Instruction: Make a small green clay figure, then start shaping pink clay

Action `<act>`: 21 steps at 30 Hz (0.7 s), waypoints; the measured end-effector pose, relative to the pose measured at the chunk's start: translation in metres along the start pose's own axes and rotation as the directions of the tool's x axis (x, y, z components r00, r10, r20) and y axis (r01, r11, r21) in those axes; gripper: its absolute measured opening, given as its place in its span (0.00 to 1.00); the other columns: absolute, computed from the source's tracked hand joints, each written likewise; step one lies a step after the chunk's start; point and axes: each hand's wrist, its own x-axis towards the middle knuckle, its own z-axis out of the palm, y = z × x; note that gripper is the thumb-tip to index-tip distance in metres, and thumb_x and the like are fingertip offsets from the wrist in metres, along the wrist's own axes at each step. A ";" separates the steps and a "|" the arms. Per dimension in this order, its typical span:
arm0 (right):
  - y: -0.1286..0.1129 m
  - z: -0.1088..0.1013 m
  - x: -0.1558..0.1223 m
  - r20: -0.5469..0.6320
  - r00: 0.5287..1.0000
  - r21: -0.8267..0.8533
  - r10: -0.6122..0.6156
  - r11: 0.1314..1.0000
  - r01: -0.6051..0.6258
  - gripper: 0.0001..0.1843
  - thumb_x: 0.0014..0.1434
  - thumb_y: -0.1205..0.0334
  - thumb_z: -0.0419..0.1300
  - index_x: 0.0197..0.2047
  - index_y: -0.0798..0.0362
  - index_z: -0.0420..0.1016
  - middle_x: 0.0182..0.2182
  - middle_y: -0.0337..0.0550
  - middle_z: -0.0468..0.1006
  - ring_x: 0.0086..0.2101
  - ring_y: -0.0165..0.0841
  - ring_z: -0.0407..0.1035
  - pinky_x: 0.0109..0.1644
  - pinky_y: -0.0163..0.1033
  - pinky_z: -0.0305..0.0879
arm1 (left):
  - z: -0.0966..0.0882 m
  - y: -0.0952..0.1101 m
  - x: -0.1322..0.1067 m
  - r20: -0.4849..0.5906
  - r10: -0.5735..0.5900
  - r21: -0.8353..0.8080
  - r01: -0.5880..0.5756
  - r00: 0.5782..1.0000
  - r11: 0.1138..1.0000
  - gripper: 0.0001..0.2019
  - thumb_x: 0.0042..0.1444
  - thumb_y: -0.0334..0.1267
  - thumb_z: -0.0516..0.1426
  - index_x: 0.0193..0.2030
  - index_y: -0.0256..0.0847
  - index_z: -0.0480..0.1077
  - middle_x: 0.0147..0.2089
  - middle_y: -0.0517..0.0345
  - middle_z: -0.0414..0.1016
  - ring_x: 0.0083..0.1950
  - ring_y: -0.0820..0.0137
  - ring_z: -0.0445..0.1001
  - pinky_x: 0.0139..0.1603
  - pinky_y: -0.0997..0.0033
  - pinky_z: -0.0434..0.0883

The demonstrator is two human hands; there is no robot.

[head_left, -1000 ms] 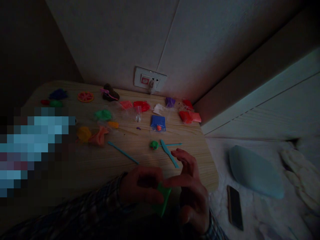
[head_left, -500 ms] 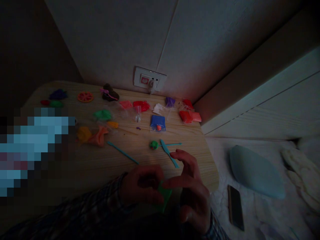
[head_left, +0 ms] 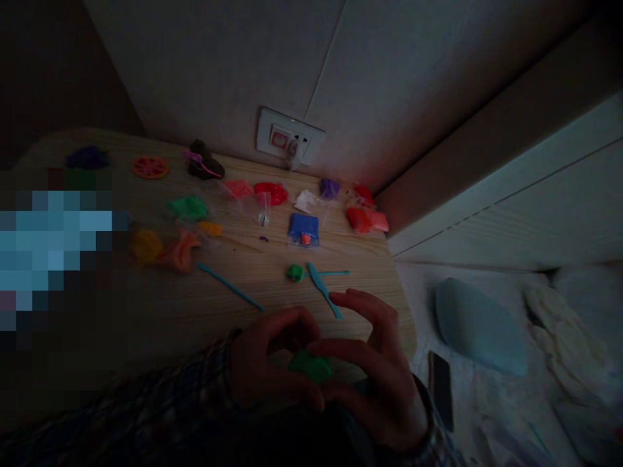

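Observation:
Close to the front edge of the wooden table, a lump of green modelling clay is held between my two hands. My left hand grips it from the left, fingers curled and thumb beneath. My right hand pinches its right side with thumb and a finger, while another finger stretches out above. Just beyond the fingers lie a turquoise clay knife and a small green clay ball on a thin turquoise stick. Another turquoise stick tool rests to the left.
Farther back on the table lie a blue packet, red clay bags, green clay, peach clay, an orange-and-red disc and a brown piece. A wall socket is behind. A phone lies at right.
The green clay has turned from upright to lying more sideways between my hands. My right thumb has come in against it. The whole view has shifted slightly.

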 end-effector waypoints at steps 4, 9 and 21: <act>0.000 0.005 -0.001 -0.188 0.982 -0.075 -0.036 0.997 0.022 0.06 0.60 0.64 0.53 0.38 0.52 0.70 0.51 0.43 0.61 0.53 0.39 0.54 0.56 0.46 0.52 | 0.000 0.007 -0.002 -0.017 0.051 0.076 -0.049 0.999 0.996 0.13 0.38 0.34 0.64 0.32 0.37 0.68 0.29 0.65 0.66 0.32 0.75 0.64 0.34 0.76 0.61; -0.001 0.018 0.003 -0.196 0.973 -0.247 -0.122 0.966 0.071 0.11 0.63 0.61 0.49 0.40 0.51 0.72 0.50 0.44 0.62 0.52 0.39 0.55 0.52 0.45 0.54 | -0.004 0.000 0.001 -0.038 0.272 0.329 -0.245 0.961 0.912 0.11 0.39 0.37 0.66 0.27 0.36 0.70 0.33 0.60 0.66 0.36 0.72 0.66 0.37 0.74 0.64; 0.011 0.036 -0.003 -0.368 0.903 -0.319 -0.219 0.943 0.099 0.10 0.62 0.62 0.53 0.37 0.48 0.75 0.43 0.41 0.69 0.46 0.35 0.60 0.47 0.43 0.58 | -0.009 -0.007 0.007 0.027 0.211 0.213 -0.212 0.977 0.954 0.14 0.36 0.39 0.67 0.31 0.36 0.74 0.34 0.57 0.73 0.39 0.68 0.71 0.43 0.71 0.68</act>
